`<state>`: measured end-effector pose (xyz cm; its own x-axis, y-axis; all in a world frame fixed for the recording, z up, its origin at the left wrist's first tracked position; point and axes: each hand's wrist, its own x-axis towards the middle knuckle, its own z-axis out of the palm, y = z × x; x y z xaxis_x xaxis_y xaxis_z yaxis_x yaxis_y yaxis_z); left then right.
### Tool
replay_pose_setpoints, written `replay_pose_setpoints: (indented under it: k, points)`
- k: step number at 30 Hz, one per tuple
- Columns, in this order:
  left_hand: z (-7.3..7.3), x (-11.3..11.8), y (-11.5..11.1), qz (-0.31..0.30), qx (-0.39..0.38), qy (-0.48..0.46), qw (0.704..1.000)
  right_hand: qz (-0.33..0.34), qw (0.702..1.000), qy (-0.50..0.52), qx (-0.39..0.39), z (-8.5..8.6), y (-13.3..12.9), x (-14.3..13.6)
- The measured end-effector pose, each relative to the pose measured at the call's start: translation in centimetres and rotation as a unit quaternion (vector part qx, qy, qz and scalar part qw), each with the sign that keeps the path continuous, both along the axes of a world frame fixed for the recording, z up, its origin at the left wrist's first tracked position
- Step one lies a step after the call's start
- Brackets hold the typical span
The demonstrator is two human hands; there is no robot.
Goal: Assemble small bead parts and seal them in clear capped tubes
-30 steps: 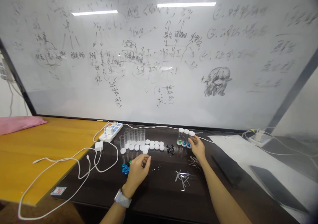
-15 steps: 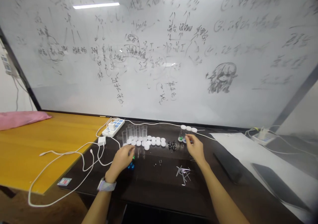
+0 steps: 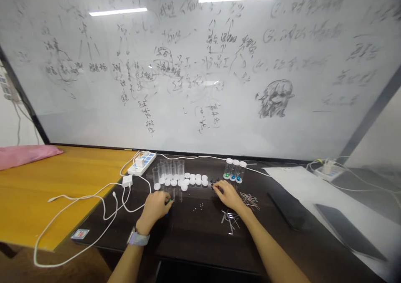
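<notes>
My left hand [image 3: 155, 210], wearing a watch, is closed with its fingertips round a small green ball [image 3: 170, 200]. Part of a blue ball shows beneath these fingers; the rest is hidden. My right hand [image 3: 230, 195] pinches at a cluster of small black pronged pieces [image 3: 216, 180], partly covering it. Clear tubes [image 3: 172, 168] with white bases stand beyond my left hand. White round caps [image 3: 198, 179] lie in rows between the hands. At the back right, three capped tubes [image 3: 233, 171] stand upright, one holding green and two holding blue balls.
Tiny pale bits [image 3: 200, 206] lie mid-table. Short metallic strips [image 3: 231, 220] and a bundle of thin wires [image 3: 249, 200] lie near my right forearm. A black phone-like slab [image 3: 285, 210] is farther right. A power strip [image 3: 142, 164] and white cables [image 3: 105, 199] occupy the left.
My right hand has left the capped tubes and moved left and nearer to the black pieces. My left hand has shifted slightly nearer, over the balls.
</notes>
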<state>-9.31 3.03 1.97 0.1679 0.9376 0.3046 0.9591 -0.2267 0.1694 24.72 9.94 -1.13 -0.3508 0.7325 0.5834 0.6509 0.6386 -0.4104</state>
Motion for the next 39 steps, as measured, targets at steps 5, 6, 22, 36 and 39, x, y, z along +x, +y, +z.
replay_pose_setpoints:
  k: [5,6,22,36,39]
  points:
    - [-1.2,0.3,0.4,-0.026,0.009,-0.005,1.000,0.006,1.000,0.006,-0.005,0.2,0.1,0.1]
    - [-1.4,0.2,0.5,-0.033,0.011,-0.014,0.999,0.008,1.000,0.010,-0.006,0.4,0.2,0.2]
    - [-1.4,6.5,0.5,-0.109,-0.122,-0.642,0.749,-0.012,0.937,0.018,-0.349,2.3,0.2,12.6]
    - [-1.9,8.3,-0.3,-0.137,-0.141,-0.688,0.698,0.050,0.962,0.010,-0.267,3.5,-0.8,7.6]
    - [-1.8,8.6,-0.6,-0.139,-0.126,-0.661,0.727,0.149,0.945,0.175,-0.232,4.1,-1.4,3.7]
